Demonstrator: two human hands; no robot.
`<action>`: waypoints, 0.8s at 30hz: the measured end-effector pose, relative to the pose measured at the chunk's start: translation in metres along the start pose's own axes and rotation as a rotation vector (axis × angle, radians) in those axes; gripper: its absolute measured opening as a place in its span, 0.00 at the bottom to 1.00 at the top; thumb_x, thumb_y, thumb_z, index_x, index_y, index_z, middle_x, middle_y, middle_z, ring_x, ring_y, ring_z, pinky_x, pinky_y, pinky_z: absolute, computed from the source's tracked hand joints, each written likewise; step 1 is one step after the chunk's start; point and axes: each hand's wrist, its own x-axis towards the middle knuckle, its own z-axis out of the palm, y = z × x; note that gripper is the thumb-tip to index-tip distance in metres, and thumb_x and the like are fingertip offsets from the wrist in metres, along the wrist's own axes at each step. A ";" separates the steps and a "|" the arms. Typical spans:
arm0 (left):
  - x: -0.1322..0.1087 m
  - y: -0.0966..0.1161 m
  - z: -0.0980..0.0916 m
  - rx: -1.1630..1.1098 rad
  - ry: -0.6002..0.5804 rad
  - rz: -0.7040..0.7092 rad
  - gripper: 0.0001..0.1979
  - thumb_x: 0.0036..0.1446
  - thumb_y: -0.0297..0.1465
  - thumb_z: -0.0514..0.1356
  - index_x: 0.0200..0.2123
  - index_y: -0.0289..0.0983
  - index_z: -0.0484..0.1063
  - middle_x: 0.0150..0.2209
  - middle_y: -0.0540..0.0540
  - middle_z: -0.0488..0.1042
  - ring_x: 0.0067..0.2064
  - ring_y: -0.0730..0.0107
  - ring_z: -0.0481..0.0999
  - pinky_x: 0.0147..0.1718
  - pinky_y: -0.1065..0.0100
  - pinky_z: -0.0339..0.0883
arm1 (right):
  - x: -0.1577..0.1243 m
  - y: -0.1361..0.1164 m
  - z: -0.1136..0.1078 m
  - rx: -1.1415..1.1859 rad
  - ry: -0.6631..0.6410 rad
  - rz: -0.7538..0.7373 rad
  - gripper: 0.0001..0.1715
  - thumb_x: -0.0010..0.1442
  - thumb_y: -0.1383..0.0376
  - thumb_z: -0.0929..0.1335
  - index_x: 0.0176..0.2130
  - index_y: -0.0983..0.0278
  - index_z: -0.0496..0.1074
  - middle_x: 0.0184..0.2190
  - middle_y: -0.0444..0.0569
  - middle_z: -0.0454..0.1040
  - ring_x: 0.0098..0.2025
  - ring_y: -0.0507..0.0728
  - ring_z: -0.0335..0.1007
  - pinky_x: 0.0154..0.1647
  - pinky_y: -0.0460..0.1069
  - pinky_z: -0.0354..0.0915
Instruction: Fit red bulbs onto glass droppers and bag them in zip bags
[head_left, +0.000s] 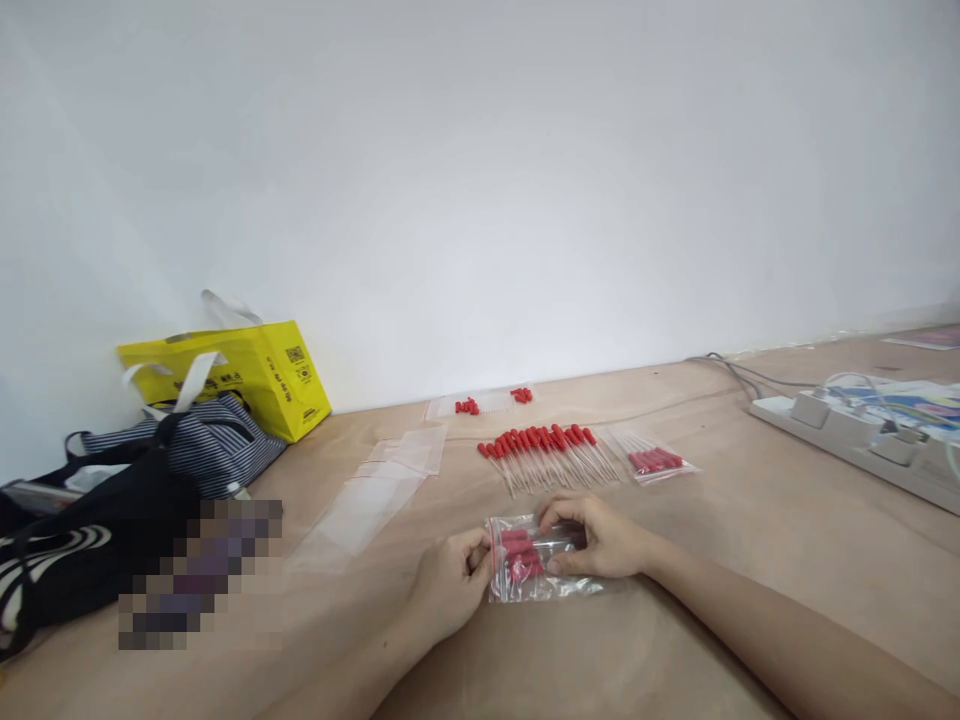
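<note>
One pinch: the L hand has its thumb and fingers closed on the L edge of a clear zip bag, right by the red strip. The R hand is bent over the other side, thumb and fingertips apart on the plastic; can't tell if they squeeze. The bag lies on the tabletop b/w both hands, w/ a few red-topped sticks inside.

It looks v. light, soft & slippery, so it'd slide or crumple easily. Best hold is prob. the edge by the strip. The thin stems might bend, so a gentle touch on those, pls.

Just past the hands is a row of loose red-topped sticks, w/ another filled bag to its R. On the L are flat clear bags. Near the wall are small red bits. Way over R is a power strip; far L, a yellow bag etc.
</note>
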 end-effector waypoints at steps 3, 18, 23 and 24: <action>0.001 -0.006 0.002 -0.021 -0.007 -0.016 0.12 0.51 0.39 0.53 0.25 0.36 0.67 0.17 0.56 0.61 0.20 0.76 0.59 0.19 0.76 0.51 | 0.000 -0.001 0.000 0.020 0.006 -0.020 0.17 0.43 0.58 0.72 0.34 0.63 0.70 0.36 0.48 0.69 0.36 0.54 0.65 0.38 0.49 0.62; 0.002 -0.006 -0.035 -0.086 -0.130 0.367 0.06 0.51 0.23 0.52 0.26 0.36 0.67 0.28 0.48 0.69 0.32 0.70 0.68 0.33 0.70 0.62 | 0.001 -0.005 0.012 -0.087 0.096 -0.093 0.05 0.51 0.67 0.67 0.32 0.61 0.72 0.35 0.47 0.70 0.40 0.54 0.65 0.44 0.52 0.58; -0.047 -0.022 -0.060 0.049 -0.117 0.382 0.06 0.54 0.27 0.49 0.25 0.37 0.61 0.26 0.50 0.66 0.28 0.72 0.66 0.27 0.73 0.60 | 0.000 -0.007 0.014 -0.095 0.101 -0.129 0.05 0.52 0.68 0.66 0.32 0.61 0.71 0.35 0.47 0.70 0.39 0.54 0.64 0.43 0.51 0.59; -0.056 -0.027 -0.064 0.083 -0.113 0.361 0.06 0.54 0.28 0.50 0.25 0.38 0.60 0.25 0.51 0.65 0.26 0.74 0.65 0.25 0.74 0.59 | 0.000 -0.008 0.014 -0.097 0.095 -0.136 0.05 0.52 0.68 0.65 0.32 0.61 0.71 0.35 0.47 0.70 0.39 0.54 0.64 0.42 0.51 0.59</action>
